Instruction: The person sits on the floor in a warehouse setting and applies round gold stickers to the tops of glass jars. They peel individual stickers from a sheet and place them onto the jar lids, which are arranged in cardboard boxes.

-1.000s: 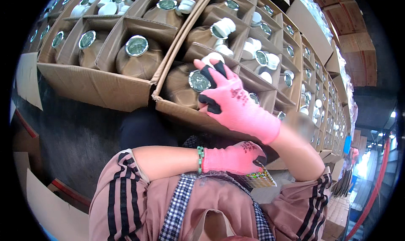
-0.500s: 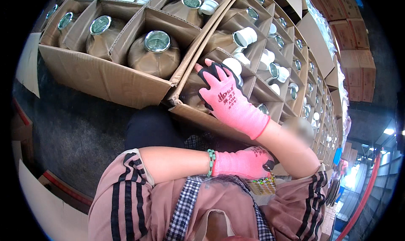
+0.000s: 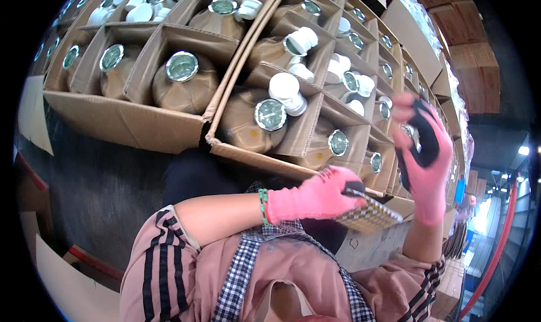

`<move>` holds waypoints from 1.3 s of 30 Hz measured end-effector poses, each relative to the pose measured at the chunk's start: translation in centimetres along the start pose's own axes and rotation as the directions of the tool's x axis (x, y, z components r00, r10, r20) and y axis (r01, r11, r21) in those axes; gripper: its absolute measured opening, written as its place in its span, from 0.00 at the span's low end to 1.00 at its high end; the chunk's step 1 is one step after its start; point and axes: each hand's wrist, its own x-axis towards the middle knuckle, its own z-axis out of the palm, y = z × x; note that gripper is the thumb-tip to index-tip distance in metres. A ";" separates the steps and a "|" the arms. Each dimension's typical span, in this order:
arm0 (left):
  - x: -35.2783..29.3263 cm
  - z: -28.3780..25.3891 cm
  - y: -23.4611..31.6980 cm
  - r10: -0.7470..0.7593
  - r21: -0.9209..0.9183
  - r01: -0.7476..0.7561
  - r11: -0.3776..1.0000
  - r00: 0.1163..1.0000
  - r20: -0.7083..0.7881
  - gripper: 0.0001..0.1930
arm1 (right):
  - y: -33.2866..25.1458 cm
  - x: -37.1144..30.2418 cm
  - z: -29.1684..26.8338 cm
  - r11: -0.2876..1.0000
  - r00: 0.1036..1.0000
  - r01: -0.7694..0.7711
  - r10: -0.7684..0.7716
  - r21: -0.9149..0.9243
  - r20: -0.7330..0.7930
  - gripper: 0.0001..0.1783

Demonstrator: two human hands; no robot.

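Observation:
My left hand (image 3: 315, 195), in a pink glove with black fingertips, is closed on the edge of a sheet of small round gold stickers (image 3: 372, 214), held low before my chest. Raised at the right is my gloved right hand (image 3: 422, 150), its thumb and fingers apart and somewhat blurred; I make out nothing between them. Beyond my left hand, a wide-mouthed glass jar (image 3: 253, 124) sits in a carton compartment with a small yellow dot on its side. The neighbouring jar (image 3: 321, 147) carries a similar dot. White lids (image 3: 284, 88) lie beside the nearer jar's mouth.
A divided carton (image 3: 124, 122) of glass jars stands at the left, against the carton (image 3: 270, 158) in front of me. Further cartons of jars and lids run to the right. Stacked brown boxes (image 3: 473, 68) stand at the far right, near a red pipe (image 3: 496, 248).
My right hand has lifted off the front jar and swung right, uncovering its mouth and yellow dot. My left hand has moved slightly forward, showing more of the sticker sheet. The view has shifted.

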 end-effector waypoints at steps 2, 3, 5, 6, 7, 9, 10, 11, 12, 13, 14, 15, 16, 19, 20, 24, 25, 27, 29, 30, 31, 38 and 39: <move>0.6 -1.3 0.8 -0.054 -0.063 0.048 0.997 0.994 -0.094 0.11 | 0.6 -3.0 -2.7 0.979 0.990 -0.046 0.072 -0.200 0.125 0.13; 0.8 -1.8 1.4 -0.114 -0.085 0.103 0.991 0.986 -0.125 0.10 | 0.9 -4.4 -3.3 0.972 0.973 -0.111 0.149 -0.208 0.176 0.14; 1.4 -2.4 2.0 -0.124 -0.127 0.100 0.987 0.972 -0.198 0.06 | 1.1 -6.6 -4.1 0.937 0.939 -0.135 0.225 -0.323 0.259 0.17; 1.6 -2.5 1.5 -0.088 -0.119 0.063 0.991 0.974 -0.210 0.06 | 1.5 -7.6 -4.1 0.923 0.916 -0.232 0.313 -0.307 0.249 0.20; 1.7 -2.5 0.9 -0.055 -0.109 0.030 0.994 0.972 -0.230 0.05 | 1.9 -8.2 -4.0 0.920 0.918 -0.246 0.322 -0.304 0.233 0.21; 1.8 -2.6 1.1 -0.115 -0.162 0.083 0.983 0.974 -0.198 0.04 | 2.6 -9.2 -4.2 0.894 0.896 -0.414 0.434 -0.171 0.096 0.19; 1.9 -2.5 1.4 -0.157 -0.228 0.114 0.967 0.972 -0.177 0.04 | 3.0 -9.6 -4.3 0.889 0.890 -0.446 0.453 -0.108 0.052 0.18; 2.0 -2.6 1.3 -0.103 -0.175 0.074 0.982 0.980 -0.168 0.05 | 3.3 -9.8 -4.5 0.881 0.882 -0.471 0.472 -0.044 0.008 0.17; 2.1 -2.7 1.3 -0.117 -0.176 0.091 0.980 0.983 -0.143 0.05 | 3.7 -10.0 -4.5 0.876 0.876 -0.482 0.482 -0.010 -0.004 0.13; 2.3 -2.8 1.4 -0.129 -0.177 0.107 0.978 0.984 -0.120 0.06 | 4.0 -10.4 -4.6 0.861 0.863 -0.505 0.506 0.053 0.003 0.12; 2.4 -2.7 1.5 -0.140 -0.182 0.118 0.976 0.984 -0.114 0.06 | 4.3 -10.8 -4.7 0.844 0.850 -0.524 0.526 0.115 0.012 0.11; 2.4 -2.8 1.7 -0.174 -0.194 0.149 0.970 0.977 -0.120 0.06 | 4.6 -11.1 -4.6 0.824 0.840 -0.538 0.542 0.180 0.028 0.10; 2.4 -2.7 1.5 -0.178 -0.233 0.146 0.961 0.976 -0.124 0.06 | 4.9 -11.3 -4.4 0.807 0.839 -0.532 0.544 0.257 0.028 0.09; 2.3 -2.5 1.3 -0.192 -0.294 0.150 0.944 0.974 -0.120 0.06 | 5.2 -11.7 -4.2 0.819 0.866 -0.480 0.500 0.315 0.017 0.09; 2.3 -2.5 1.3 -0.197 -0.293 0.156 0.943 0.974 -0.114 0.06 | 5.2 -11.8 -4.2 0.824 0.864 -0.489 0.504 0.284 0.026 0.09; 2.3 -2.7 1.2 -0.224 -0.304 0.179 0.936 0.967 -0.120 0.06 | 4.8 -11.5 -4.5 0.930 0.943 -0.326 0.333 0.168 -0.013 0.08; 2.3 -2.7 1.2 -0.243 -0.316 0.194 0.929 0.962 -0.122 0.07 | 4.6 -11.5 -4.5 0.937 0.945 -0.314 0.323 0.150 -0.039 0.08; 2.3 -2.8 1.1 -0.221 -0.307 0.174 0.936 0.967 -0.126 0.08 | 4.3 -11.4 -4.3 0.950 0.950 -0.290 0.301 0.115 -0.087 0.08; 2.3 -2.8 1.0 -0.212 -0.301 0.163 0.939 0.968 -0.135 0.08 | 4.2 -11.1 -4.2 0.971 0.964 -0.241 0.240 0.008 -0.118 0.08; 2.2 -2.9 0.9 -0.212 -0.299 0.162 0.940 0.967 -0.142 0.09 | 4.1 -10.9 -4.1 0.976 0.970 -0.214 0.206 -0.046 -0.131 0.08; 2.1 -3.0 0.8 -0.211 -0.296 0.160 0.942 0.966 -0.150 0.09 | 4.0 -10.8 -4.1 0.972 0.965 -0.235 0.231 -0.018 -0.126 0.08; 2.2 -3.2 0.6 -0.188 -0.301 0.123 0.946 0.962 -0.199 0.09 | 3.8 -10.4 -3.9 0.965 0.957 -0.264 0.261 -0.005 -0.125 0.07; 2.2 -3.2 0.7 -0.199 -0.306 0.132 0.943 0.959 -0.201 0.08 | 3.7 -10.3 -3.9 0.964 0.957 -0.264 0.259 -0.022 -0.134 0.07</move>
